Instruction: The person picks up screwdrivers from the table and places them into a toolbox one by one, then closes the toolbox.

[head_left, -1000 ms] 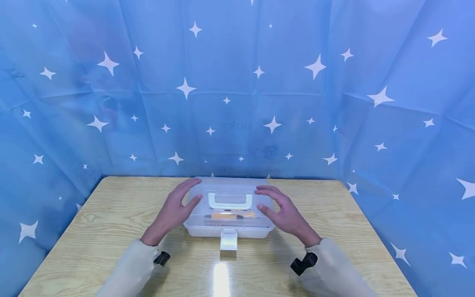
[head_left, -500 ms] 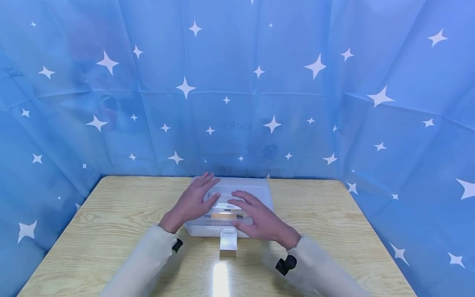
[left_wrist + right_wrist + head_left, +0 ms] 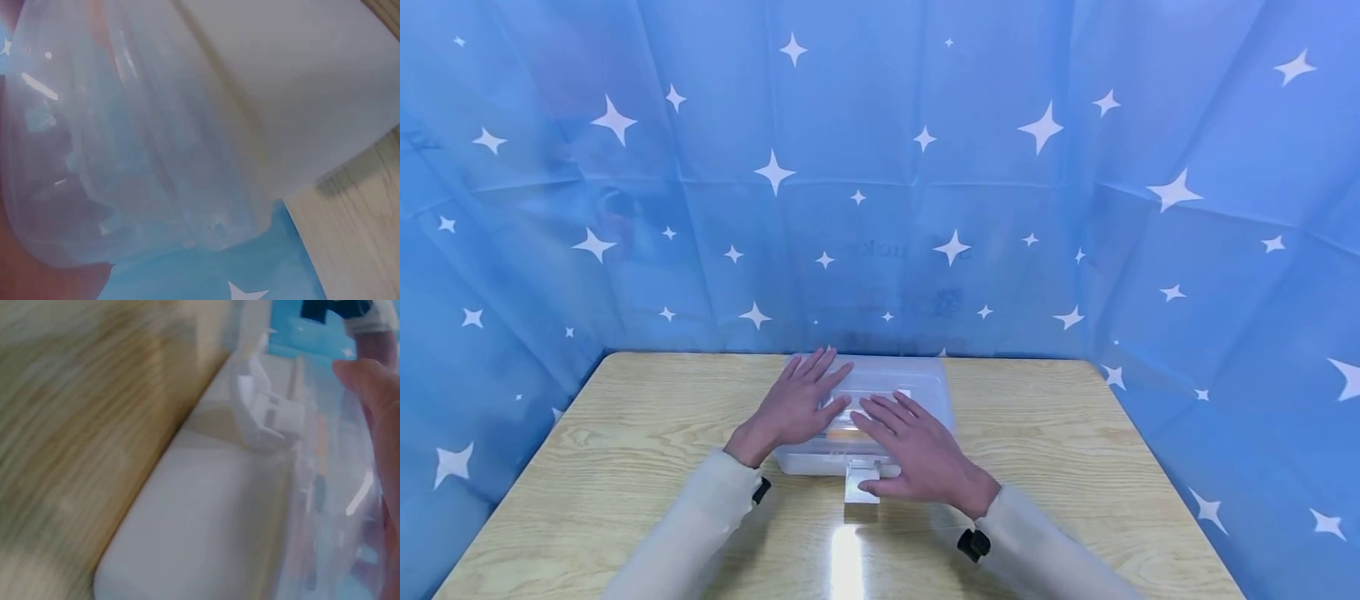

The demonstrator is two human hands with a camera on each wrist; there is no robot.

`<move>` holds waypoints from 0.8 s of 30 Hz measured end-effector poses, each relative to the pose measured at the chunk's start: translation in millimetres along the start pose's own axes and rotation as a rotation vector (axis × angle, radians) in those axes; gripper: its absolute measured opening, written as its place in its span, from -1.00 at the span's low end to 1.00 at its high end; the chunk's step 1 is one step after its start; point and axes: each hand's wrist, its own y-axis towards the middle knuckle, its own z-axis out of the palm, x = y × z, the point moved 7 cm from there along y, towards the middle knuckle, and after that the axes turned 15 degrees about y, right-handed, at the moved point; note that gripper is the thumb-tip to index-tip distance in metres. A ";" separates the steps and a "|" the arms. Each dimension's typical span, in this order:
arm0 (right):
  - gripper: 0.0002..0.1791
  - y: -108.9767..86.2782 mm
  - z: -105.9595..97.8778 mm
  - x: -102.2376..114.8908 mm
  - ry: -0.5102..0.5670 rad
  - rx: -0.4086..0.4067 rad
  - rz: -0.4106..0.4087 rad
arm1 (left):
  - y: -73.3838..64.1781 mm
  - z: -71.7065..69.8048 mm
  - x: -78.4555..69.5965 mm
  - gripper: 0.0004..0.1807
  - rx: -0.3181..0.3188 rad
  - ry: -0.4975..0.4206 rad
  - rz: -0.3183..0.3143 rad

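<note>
A clear plastic storage box (image 3: 928, 379) with a white lower body (image 3: 194, 512) sits at the middle of the table's far side. Its front latch (image 3: 859, 473) sticks outward, swung away from the body. Through the lid shows an orange item (image 3: 844, 434), its kind unclear. My left hand (image 3: 786, 410) lies over the left part of the lid, fingers straight and pointing away. Over the right front part is my right hand (image 3: 928, 457), fingers spread, thumb stretched across the latch in the head view. Both hands cover most of the lid's handle.
The box stands on a wood-grain table (image 3: 1037, 425), close to its far edge. A blue curtain (image 3: 880, 167) with white stars hangs behind and at both sides. Each wrist wears a small black camera, such as the right wrist camera (image 3: 973, 544).
Both hands have come inward from the box's sides onto its lid. The right hand has also come nearer, its thumb now at the latch. The box stays in place.
</note>
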 end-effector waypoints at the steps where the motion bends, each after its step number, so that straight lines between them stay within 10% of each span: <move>1: -0.02 -0.4 0.7 0.7 -0.021 -0.003 0.001 | 0.2 0.0 -0.6 -0.37 0.008 0.008 0.002; 24: 0.43 -4.5 18.9 7.5 -0.174 0.098 0.093 | 0.9 1.6 -1.5 -0.36 0.022 0.042 -0.004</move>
